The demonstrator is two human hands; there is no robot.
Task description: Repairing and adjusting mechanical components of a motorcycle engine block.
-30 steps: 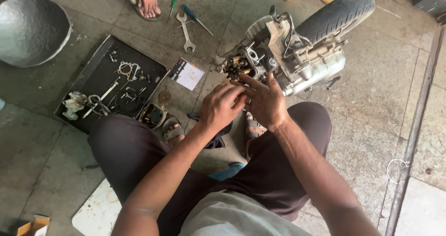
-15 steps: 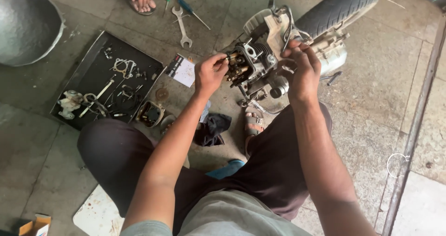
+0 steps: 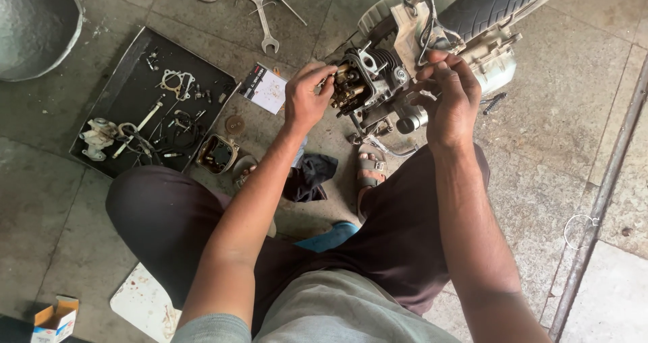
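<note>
1. The left hand pinches its fingertips on the brass-coloured valve gear at the open face of the small engine, which lies on its side in the upper middle of the frame, beside a tyre.
2. The right hand has its fingers curled together at the engine's right flank; whether they clamp a part I cannot tell.
3. Judged risk: a small piece pinched this lightly could slip and drop among the rag and sandal below.
4. The unclamped engine could roll if pushed.
5. The floor is stained concrete slab.
6. A black parts tray sits at left, a spanner above, and a metal basin in the upper left corner.
</note>
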